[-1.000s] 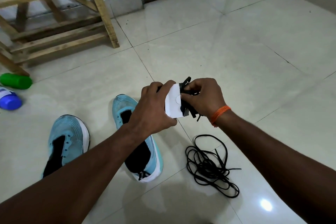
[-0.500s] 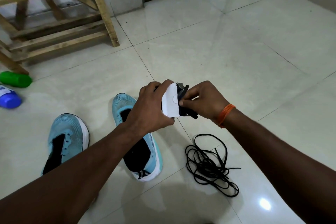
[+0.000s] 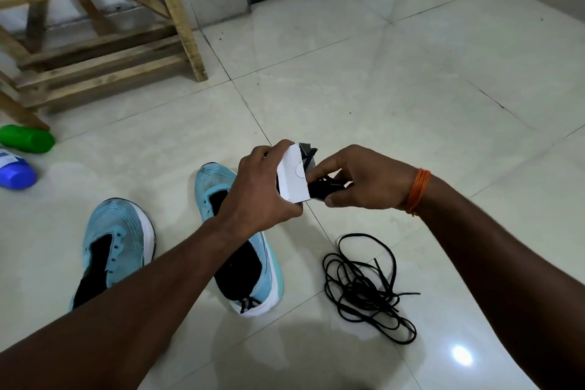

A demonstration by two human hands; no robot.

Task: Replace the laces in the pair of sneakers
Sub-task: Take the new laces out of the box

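**lacefan22:** So what stage is this? Looks like neither shoe has laces in it.

**tilefloor_tom:** Yeah, I'd call it the unpacking step. The left hand (image 3: 262, 190) is wrapped round a white card sleeve (image 3: 292, 179), and the right hand (image 3: 364, 180) pinches the black bundle of new laces (image 3: 326, 187) sticking out of its open end. The hands are close together in mid-air, above the toe of the nearer sneaker (image 3: 212, 184). The other sneaker (image 3: 117, 241) sits beside it on the tiled floor (image 3: 411, 104), and the eyelets I can see look bare.

**lacefan22:** And that black tangle on the floor?

**tilefloor_tom:** Loose black lace (image 3: 364, 291), just to the side of the nearer sneaker. My guess is it's the old set, already pulled out, so the removal half looks done.

**lacefan22:** What does the next move need, then?

**tilefloor_tom:** Hold the sleeve firm and draw the bundle straight out so it doesn't snag on the card. Then shake it loose, find a tip, and start at the bottom eyelets of one shoe. I can't tell how far the bundle is out, since the fingers hide that bit.
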